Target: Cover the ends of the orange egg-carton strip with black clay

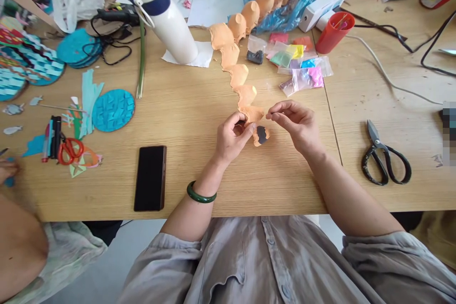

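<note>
Both hands work at the near end of an orange egg-carton chain, centre of the frame.

The left hand curls in and pinches the last cup of the orange egg-carton chain, which snakes across the wooden table toward the top of the frame. The right hand presses thumb and forefinger together just beside that end; what they pinch is too small to tell. A dark-patched end piece sits between the hands. A phone lies lower left, black scissors right.

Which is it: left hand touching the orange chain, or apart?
Touching. Head view shows the left hand pinching the orange chain at its near end, thumb on top.
</note>
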`<state>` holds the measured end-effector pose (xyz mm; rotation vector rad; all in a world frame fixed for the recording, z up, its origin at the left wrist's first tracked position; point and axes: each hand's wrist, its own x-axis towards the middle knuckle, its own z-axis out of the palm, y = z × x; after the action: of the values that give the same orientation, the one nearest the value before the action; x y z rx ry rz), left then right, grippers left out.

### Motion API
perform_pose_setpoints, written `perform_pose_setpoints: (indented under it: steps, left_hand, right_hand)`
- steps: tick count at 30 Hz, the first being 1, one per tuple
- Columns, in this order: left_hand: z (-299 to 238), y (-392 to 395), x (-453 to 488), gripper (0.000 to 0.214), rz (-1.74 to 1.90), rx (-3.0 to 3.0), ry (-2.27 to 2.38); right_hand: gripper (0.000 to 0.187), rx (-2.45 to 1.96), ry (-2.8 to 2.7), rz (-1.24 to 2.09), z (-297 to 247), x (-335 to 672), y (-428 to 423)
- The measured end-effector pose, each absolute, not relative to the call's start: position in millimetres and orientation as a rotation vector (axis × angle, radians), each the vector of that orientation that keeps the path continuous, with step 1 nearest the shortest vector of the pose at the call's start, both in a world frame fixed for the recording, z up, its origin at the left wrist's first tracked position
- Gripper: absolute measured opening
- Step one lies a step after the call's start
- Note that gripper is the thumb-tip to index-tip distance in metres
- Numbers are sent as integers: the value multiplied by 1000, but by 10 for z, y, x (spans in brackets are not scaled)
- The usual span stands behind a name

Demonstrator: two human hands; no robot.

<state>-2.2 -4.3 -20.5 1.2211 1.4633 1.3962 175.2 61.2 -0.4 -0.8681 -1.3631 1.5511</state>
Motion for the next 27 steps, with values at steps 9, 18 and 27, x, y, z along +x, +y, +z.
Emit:
perform_pose_setpoints:
  steps: [9,18,27]
  left_hand:
    - [-168,-79,-12,30,1327,1339,1500]
    - [-132,-98,14,28,1281,1515,1438]
    - [-174,-114,68,55,1186,1201,1327]
  right_hand:
    - [49,-966,-1335,1459,-100,1689,612]
    - [56,-923,-1324,1580,-127,1636,563]
    - [47,-986,-1219,1360,-216,1652,607]
